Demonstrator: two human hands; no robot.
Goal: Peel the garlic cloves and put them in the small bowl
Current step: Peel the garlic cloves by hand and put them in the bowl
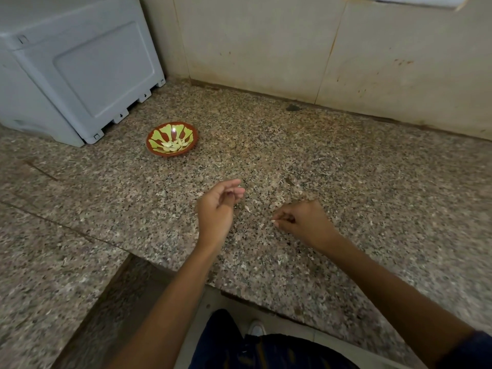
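1. One bowl [172,139], well beyond the left fingers, holds a small heap of peeled cloves [172,146] (too overlapped to count).
2. Two hands over the counter [346,182]. Left hand [218,206]: fingers loosely curled, apparently holding nothing. Right hand [306,222]: fingertips pinched on something small and pale, clove or skin, cannot tell.
3. One pale scrap [247,208] lies between the hands.
4. Step, likely: between cloves. Next: carry any peeled clove to the bowl, or find another.

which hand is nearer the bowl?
The left hand, reaching up and left toward the small bowl; the right hand sits lower and further right on the counter.
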